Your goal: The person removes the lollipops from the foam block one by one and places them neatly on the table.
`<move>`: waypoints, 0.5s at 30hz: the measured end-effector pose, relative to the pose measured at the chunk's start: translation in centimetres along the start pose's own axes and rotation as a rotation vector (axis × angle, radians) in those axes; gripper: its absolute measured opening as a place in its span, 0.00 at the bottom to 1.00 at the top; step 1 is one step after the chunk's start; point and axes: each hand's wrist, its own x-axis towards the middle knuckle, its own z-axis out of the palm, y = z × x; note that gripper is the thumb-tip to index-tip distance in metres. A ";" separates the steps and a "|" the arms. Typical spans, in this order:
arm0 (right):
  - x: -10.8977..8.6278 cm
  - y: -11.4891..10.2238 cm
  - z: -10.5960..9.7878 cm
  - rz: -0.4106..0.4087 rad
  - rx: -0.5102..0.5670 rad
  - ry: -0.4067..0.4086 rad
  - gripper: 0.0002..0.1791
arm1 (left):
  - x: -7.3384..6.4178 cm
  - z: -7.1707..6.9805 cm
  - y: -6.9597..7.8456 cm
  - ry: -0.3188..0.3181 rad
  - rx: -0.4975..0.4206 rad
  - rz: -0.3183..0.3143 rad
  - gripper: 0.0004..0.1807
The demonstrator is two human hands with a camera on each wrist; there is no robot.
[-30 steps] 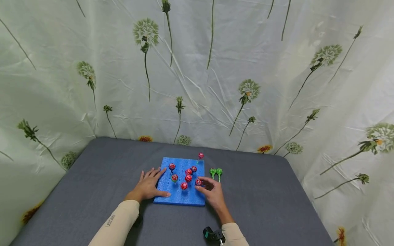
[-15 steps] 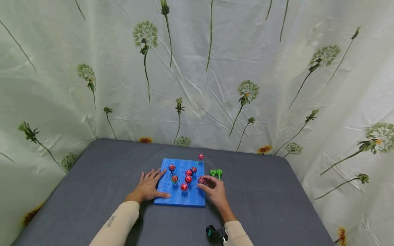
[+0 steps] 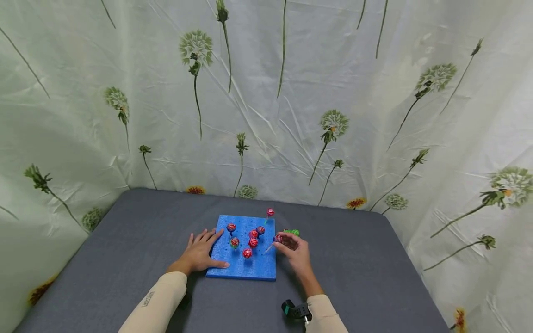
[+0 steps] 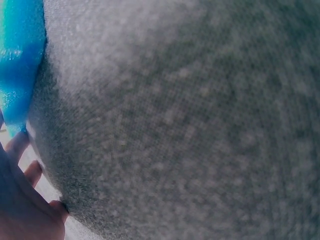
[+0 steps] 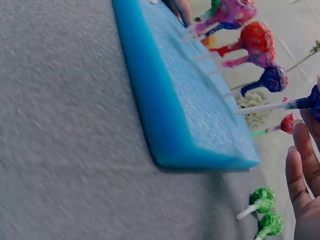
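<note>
A blue foam board with small holes lies on the grey table, and several wrapped lollipops stand in it on their sticks. My left hand rests on the board's left edge, fingers spread and thumb near the front. Over the right edge, my right hand pinches a lollipop in a dark blue and red wrapper by its head. Its white stick slants down toward the board, toward the left in the head view. In the left wrist view only part of the left hand shows.
Two green-wrapped lollipops lie on the table just right of the board, partly hidden behind the right hand in the head view. A black strap is by the right wrist. A flower-printed curtain hangs behind the table.
My right hand has moved right and slightly back with the pinched lollipop, whose stick now shows tilted. It now covers most of the green lollipops. My left hand has stayed in place.
</note>
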 end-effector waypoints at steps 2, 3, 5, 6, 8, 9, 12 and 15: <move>0.1 -0.1 -0.3 0.006 0.014 0.006 0.17 | 0.0 0.0 -0.1 0.003 0.004 0.004 0.61; 0.1 -0.5 -0.5 0.013 0.009 0.005 0.16 | -0.1 0.0 0.0 0.002 0.005 0.004 0.61; -0.1 -1.4 -0.9 0.022 0.011 0.000 0.15 | -0.1 0.0 0.0 -0.001 0.007 0.005 0.60; -0.1 -1.8 -1.1 0.028 0.013 -0.003 0.15 | -0.2 0.0 0.0 -0.002 0.007 0.006 0.60; -0.3 -2.6 -1.5 0.031 0.007 -0.008 0.15 | -0.2 0.0 0.1 -0.005 0.006 0.007 0.60; -0.3 -2.9 -1.7 0.020 -0.004 -0.008 0.15 | -0.2 0.0 0.1 -0.004 0.006 0.007 0.60; -0.2 -2.9 -2.1 0.000 0.000 0.002 0.16 | -0.2 0.0 0.1 -0.002 0.006 0.007 0.60; -0.2 -3.0 -2.4 -0.012 0.001 0.022 0.16 | -0.2 -0.1 0.1 0.003 0.008 0.009 0.61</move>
